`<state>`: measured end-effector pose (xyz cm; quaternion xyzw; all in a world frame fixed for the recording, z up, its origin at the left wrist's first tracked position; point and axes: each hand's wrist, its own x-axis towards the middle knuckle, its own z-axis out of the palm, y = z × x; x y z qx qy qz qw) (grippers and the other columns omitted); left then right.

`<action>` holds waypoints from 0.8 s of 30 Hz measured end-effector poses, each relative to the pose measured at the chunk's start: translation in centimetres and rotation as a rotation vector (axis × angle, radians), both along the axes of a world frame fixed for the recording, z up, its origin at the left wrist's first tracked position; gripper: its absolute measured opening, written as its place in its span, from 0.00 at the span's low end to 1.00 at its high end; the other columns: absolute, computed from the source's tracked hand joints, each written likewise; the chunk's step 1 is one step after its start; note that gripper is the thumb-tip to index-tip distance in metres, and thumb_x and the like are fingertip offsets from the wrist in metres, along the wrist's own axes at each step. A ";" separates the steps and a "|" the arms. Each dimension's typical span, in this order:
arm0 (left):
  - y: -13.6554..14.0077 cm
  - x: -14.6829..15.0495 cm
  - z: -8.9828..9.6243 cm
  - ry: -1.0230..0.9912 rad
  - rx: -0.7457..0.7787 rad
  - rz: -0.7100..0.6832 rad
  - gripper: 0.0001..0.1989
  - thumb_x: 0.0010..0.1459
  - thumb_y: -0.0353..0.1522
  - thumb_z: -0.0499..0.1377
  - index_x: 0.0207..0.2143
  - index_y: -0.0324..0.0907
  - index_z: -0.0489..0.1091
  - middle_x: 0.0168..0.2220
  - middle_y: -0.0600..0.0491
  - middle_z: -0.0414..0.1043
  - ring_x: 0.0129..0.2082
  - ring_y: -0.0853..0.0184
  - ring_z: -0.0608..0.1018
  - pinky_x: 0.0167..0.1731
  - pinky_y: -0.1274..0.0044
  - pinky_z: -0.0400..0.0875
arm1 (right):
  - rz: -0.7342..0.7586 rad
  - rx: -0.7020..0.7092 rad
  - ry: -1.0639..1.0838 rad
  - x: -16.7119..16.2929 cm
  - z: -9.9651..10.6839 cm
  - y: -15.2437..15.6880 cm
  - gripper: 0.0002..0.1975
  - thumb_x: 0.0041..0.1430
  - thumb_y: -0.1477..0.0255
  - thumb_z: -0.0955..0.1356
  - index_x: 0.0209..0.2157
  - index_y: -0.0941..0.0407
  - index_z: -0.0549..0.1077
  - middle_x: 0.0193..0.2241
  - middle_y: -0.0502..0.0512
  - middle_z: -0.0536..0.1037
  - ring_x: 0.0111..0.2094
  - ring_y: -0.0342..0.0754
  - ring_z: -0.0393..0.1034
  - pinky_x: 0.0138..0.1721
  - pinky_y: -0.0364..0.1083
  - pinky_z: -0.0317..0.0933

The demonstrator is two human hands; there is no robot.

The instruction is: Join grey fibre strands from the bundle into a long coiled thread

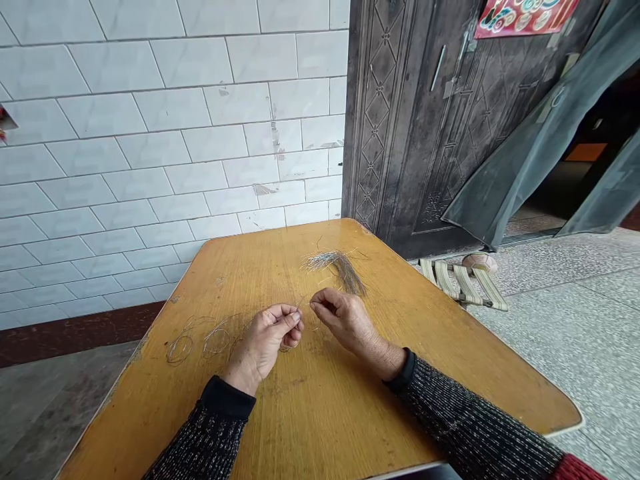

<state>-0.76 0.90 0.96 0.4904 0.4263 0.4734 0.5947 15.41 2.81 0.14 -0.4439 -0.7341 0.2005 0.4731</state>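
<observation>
My left hand point(270, 340) is closed in a pinch, thumb against forefinger, on a thin wire point(301, 303) whose end pokes up from the fingertips. Just to its right, my right hand point(347, 320) is also pinched shut, its fingertips a small gap away; whatever lies in them is too fine to make out. Beyond the right hand lies a loose bundle of thin wires point(345, 268), bent in the middle with frayed ends. Left of my left hand, thin wire loops point(217, 340) and another wire coil point(180, 349) rest on the wooden table point(310, 413).
A white tiled wall point(215, 133) stands behind the table, with a dark carved door point(410, 133) to its right. A low strap-seated stool point(465, 283) and a ball point(480, 261) are on the floor beyond the table's right edge, near a hanging grey curtain point(530, 147).
</observation>
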 end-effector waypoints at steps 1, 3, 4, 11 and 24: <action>0.0 0.0 0.0 -0.020 -0.001 0.023 0.11 0.43 0.35 0.64 0.25 0.37 0.68 0.22 0.55 0.68 0.20 0.76 0.67 0.21 0.82 0.62 | 0.035 -0.052 0.073 0.0 0.0 0.1 0.06 0.54 0.69 0.63 0.28 0.56 0.69 0.19 0.48 0.67 0.19 0.40 0.60 0.23 0.40 0.53; 0.2 0.0 -0.1 -0.066 0.007 0.072 0.11 0.43 0.35 0.64 0.26 0.37 0.68 0.23 0.55 0.68 0.20 0.75 0.68 0.21 0.82 0.63 | 0.115 -0.166 0.227 0.0 0.0 0.3 0.09 0.56 0.66 0.62 0.34 0.56 0.68 0.21 0.48 0.69 0.19 0.40 0.62 0.22 0.40 0.56; 0.2 -0.1 -0.2 -0.087 0.012 0.091 0.12 0.43 0.35 0.64 0.27 0.37 0.68 0.24 0.54 0.68 0.21 0.75 0.69 0.21 0.82 0.64 | 0.149 -0.219 0.280 0.0 0.0 0.3 0.10 0.56 0.64 0.62 0.34 0.57 0.67 0.22 0.48 0.69 0.19 0.39 0.62 0.22 0.40 0.56; 0.4 -0.3 -0.4 -0.106 0.016 0.125 0.13 0.42 0.35 0.65 0.28 0.37 0.69 0.28 0.53 0.70 0.24 0.74 0.71 0.21 0.83 0.64 | 0.306 -0.451 0.336 -0.4 -0.3 0.5 0.15 0.49 0.60 0.66 0.21 0.58 0.64 0.16 0.47 0.68 0.15 0.36 0.58 0.18 0.38 0.52; 0.3 -0.2 -0.1 -0.071 0.015 0.114 0.14 0.42 0.38 0.65 0.29 0.36 0.71 0.27 0.52 0.70 0.21 0.75 0.69 0.21 0.82 0.64 | 0.290 -0.453 0.383 -0.3 0.2 0.2 0.16 0.46 0.60 0.68 0.18 0.57 0.63 0.14 0.46 0.66 0.15 0.37 0.57 0.17 0.39 0.52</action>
